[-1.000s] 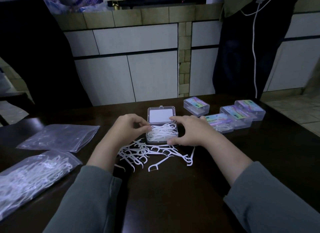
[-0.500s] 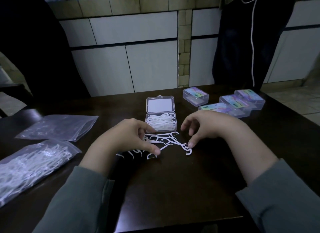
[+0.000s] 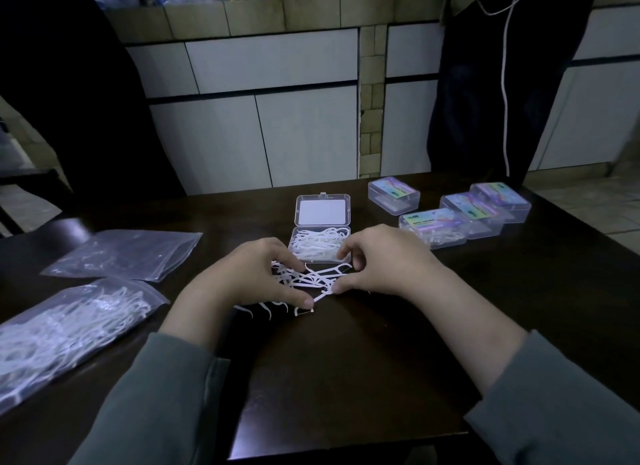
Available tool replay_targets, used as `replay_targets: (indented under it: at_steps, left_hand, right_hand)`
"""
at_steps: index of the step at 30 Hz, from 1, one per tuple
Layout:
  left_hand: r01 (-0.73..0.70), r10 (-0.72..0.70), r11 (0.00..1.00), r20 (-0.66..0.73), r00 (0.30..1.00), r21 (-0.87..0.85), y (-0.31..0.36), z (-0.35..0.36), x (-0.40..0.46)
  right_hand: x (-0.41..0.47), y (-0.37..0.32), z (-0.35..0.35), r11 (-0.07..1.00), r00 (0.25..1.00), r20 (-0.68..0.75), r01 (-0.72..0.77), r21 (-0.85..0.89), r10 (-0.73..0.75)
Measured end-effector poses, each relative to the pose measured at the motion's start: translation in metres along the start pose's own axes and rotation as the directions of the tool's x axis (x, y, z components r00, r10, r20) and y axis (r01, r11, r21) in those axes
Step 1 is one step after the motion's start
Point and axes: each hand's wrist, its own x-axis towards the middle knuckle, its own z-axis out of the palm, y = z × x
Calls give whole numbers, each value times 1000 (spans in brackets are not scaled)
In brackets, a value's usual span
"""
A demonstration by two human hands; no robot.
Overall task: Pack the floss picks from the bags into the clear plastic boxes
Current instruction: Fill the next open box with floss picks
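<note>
While both hands (image 3: pixel 249 277) (image 3: pixel 384 260) curl round the picks (image 3: pixel 311 277) | picks lie tangled, axes mixed | box (image 3: pixel 322 246) lid open, hinged away.

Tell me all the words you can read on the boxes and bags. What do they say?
Nearest closed box: a colourful label with a line of print, too small and blurred to read.
The three other closed boxes: colourful labels, no words I can make out.
Open box: a plain white card in the lid, no writing seen.
Full bag and empty bag: no print visible.
So nothing can be read here.
</note>
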Motion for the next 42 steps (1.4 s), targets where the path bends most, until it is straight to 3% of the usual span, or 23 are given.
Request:
replay_targets:
  at_steps: [4,10,16,26,38,42]
  left_hand:
    - [31,-31,999,-21,999,-18,-6,0,2]
    - [49,-49,999,-13,999,-15,-12,-1,3]
    - [16,-17,1000,-13,1000,-27,-8,-2,1]
    - [3,-3,1000,-65,998,6,-8,-1,-2]
    - [-78,67,996,-279,958,-30,-12,-5,-6]
    - [-150,85,978,-377,922,-145,-10,-4,-7]
  right_hand:
    - [-1,-1,4,998,997,82,12,-58,-7]
    - [0,1,5,999,1000,20,-13,-37,14]
    - [2,-12,9,987,999,40,-13,-158,20]
    - [-2,-24,28,916,992,-80,61,-397,-101]
    - [0,-25,29,926,971,-200,47,-375,-130]
    - [2,-17,18,959,966,-251,-17,-283,-57]
